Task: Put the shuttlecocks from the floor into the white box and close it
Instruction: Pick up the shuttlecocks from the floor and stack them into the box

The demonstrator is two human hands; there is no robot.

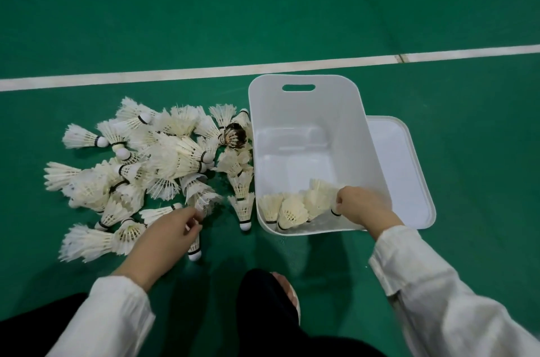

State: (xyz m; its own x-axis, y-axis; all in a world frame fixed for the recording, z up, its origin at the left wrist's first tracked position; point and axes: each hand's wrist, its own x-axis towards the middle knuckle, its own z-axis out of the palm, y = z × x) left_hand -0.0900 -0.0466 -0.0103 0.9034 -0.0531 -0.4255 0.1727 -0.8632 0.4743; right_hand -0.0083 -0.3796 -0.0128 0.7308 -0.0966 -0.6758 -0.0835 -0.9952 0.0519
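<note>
A pile of white feather shuttlecocks [163, 163] lies on the green floor left of the open white box [309, 111]. Several shuttlecocks [292, 209] stand at the box's near end. My right hand [361, 204] is inside the box over its near right corner, shut on a shuttlecock [325, 191] by its cork end. At the pile's near edge, my left hand [172, 228] pinches a shuttlecock [195, 248] whose cork points toward me. The white lid [406, 169] lies flat on the floor, right of the box and partly under it.
A white court line [204, 71] runs across the floor behind the pile and box. My foot in a sandal [287, 295] and dark trouser legs are at the bottom centre. One dark brown shuttlecock [233, 136] lies by the box's left wall.
</note>
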